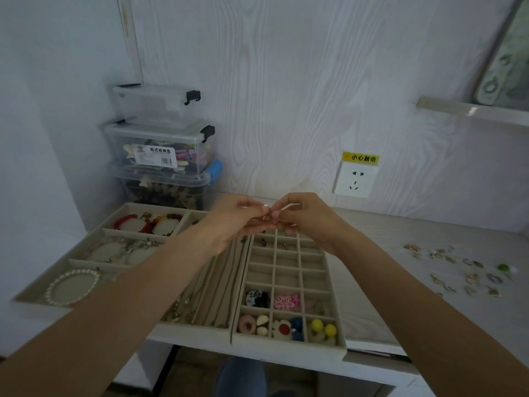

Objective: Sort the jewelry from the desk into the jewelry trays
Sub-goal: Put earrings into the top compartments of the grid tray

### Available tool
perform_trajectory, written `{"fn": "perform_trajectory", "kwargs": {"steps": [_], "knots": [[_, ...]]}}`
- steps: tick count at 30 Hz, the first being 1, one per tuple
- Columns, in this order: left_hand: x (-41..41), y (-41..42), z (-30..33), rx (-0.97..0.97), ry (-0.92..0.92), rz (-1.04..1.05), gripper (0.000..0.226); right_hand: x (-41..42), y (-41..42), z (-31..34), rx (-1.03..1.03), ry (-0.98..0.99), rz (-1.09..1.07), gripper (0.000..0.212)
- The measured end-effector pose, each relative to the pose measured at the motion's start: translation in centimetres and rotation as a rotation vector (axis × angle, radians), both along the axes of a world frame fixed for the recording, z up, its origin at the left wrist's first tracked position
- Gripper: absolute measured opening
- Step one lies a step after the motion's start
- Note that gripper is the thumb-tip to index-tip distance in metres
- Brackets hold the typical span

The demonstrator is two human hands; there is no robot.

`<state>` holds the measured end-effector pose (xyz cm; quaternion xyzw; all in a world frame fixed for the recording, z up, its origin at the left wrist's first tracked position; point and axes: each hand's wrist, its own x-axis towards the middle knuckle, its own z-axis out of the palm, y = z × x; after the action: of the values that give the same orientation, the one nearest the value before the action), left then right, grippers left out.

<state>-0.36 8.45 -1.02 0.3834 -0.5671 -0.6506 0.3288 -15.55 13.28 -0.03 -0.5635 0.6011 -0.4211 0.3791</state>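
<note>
Head view: we pinch a small ring [266,220] between left hand [233,222] and right hand [305,217], both grips closed on it, above the grid tray [329,285].

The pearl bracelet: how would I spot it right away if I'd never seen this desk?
Start at the stack of clear storage boxes against the wall on the left, then come down to the beige tray lying in front of them. The pearl bracelet fills that tray's nearest compartment. It is a single ring of pale round beads, unlike the red bracelets in the far compartment.
</note>
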Motion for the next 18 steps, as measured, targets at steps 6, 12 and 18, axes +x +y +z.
{"fn": "perform_trajectory", "kwargs": {"steps": [6, 12, 18], "knots": [[-0.3, -1.4, 0.5, -0.006, -0.030, 0.017, 0.024, -1.1, -1.4, -0.2, 0.025, -0.012, 0.000, 0.009], [-1.5, -3.0, 1.5, 0.158, -0.045, 0.013, 0.016, -1.8, -3.0, 0.2, 0.127, -0.048, -0.031, 0.011], [-1.6, -2.9, 4.4, 0.321, -0.043, 0.001, 0.011, -2.0, -2.6, 2.8, 0.263, -0.147, -0.024, 0.016]]}}
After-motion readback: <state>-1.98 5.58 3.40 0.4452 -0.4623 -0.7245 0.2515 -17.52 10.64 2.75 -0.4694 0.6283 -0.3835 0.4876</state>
